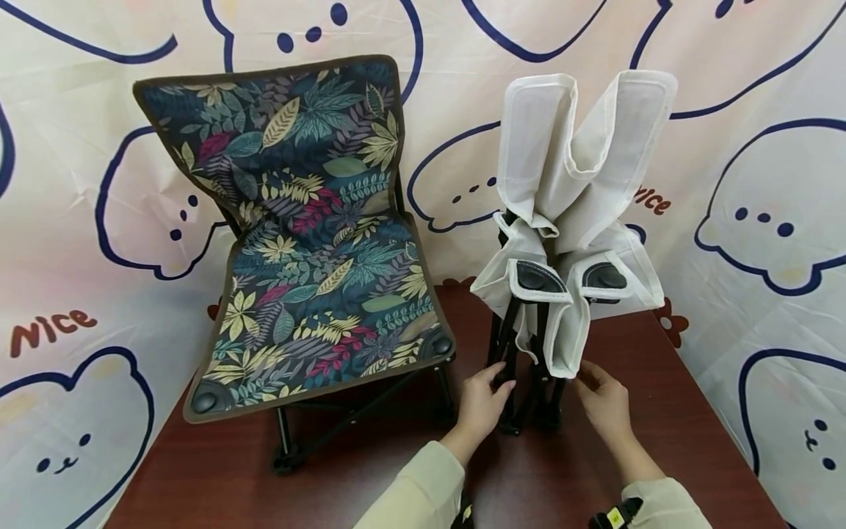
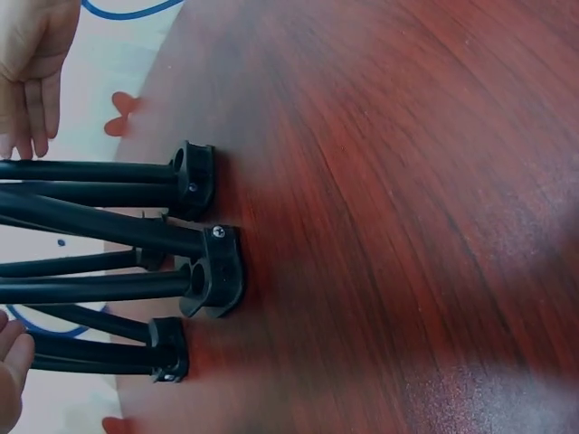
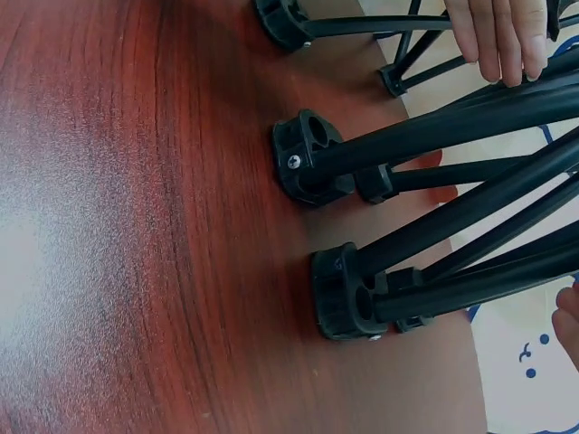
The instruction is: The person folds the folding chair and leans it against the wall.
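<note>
A folded camping chair with white fabric (image 1: 555, 169) and black tube legs (image 2: 99, 226) stands upright on the table, its legs bunched together. My left hand (image 1: 477, 404) is at the left side of these legs, and the right wrist view shows its fingers (image 3: 502, 41) straight along a tube. On the opposite side, my right hand (image 1: 603, 402) is beside the legs, just under the fabric's lower edge. Seen from the left wrist, the right hand's fingers (image 2: 38, 113) are extended and end right at a leg. Black plastic feet (image 3: 308, 158) cap the tubes on the tabletop.
An unfolded chair with dark leaf-patterned fabric (image 1: 311, 294) stands on the left of the reddish-brown table (image 1: 396, 470), close to the folded one. Behind both hangs a pale cloth (image 1: 449, 88) printed with blue-outlined cartoon animals.
</note>
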### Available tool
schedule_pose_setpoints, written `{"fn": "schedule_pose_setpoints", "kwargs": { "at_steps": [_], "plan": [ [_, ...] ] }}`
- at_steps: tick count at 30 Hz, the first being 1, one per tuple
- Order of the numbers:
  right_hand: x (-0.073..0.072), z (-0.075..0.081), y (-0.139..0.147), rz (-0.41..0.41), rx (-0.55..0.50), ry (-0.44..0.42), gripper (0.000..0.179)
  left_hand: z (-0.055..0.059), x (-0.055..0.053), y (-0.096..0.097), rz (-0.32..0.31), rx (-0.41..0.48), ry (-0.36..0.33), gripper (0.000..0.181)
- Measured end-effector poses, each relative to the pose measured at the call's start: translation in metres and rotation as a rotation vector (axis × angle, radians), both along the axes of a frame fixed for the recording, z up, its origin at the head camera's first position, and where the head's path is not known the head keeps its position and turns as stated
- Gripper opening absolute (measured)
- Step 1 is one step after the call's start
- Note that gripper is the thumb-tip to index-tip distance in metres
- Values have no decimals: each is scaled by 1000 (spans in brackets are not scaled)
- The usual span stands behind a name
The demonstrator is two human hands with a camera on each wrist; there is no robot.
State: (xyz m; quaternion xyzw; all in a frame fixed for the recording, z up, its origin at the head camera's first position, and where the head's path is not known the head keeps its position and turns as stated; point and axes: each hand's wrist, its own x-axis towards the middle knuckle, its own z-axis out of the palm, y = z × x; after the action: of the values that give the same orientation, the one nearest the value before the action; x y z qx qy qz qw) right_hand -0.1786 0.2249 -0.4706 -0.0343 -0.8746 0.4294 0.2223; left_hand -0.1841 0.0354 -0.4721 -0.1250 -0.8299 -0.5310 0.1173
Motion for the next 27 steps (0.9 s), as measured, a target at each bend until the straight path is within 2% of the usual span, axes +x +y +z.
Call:
{"fn": "schedule_pose_setpoints", "kwargs": {
  "at_steps": [7, 15, 19, 22, 27],
  "plan": [
    [-6, -4, 2, 27, 16, -27, 19, -3, -6, 4, 24, -1, 1, 27],
    [-11, -9, 2, 75, 42, 29, 15, -2, -14, 9, 47, -85, 31, 21],
    [-14, -10, 2, 62, 78, 63, 14, 0, -17, 12, 67, -106, 36, 16],
    [-17, -9, 2, 55, 104, 68, 10, 1, -19, 14, 81, -112, 39, 12],
    [-20, -5, 1, 86, 122, 52, 15, 4, -22, 14, 105, -141, 67, 10]
  ]
}}
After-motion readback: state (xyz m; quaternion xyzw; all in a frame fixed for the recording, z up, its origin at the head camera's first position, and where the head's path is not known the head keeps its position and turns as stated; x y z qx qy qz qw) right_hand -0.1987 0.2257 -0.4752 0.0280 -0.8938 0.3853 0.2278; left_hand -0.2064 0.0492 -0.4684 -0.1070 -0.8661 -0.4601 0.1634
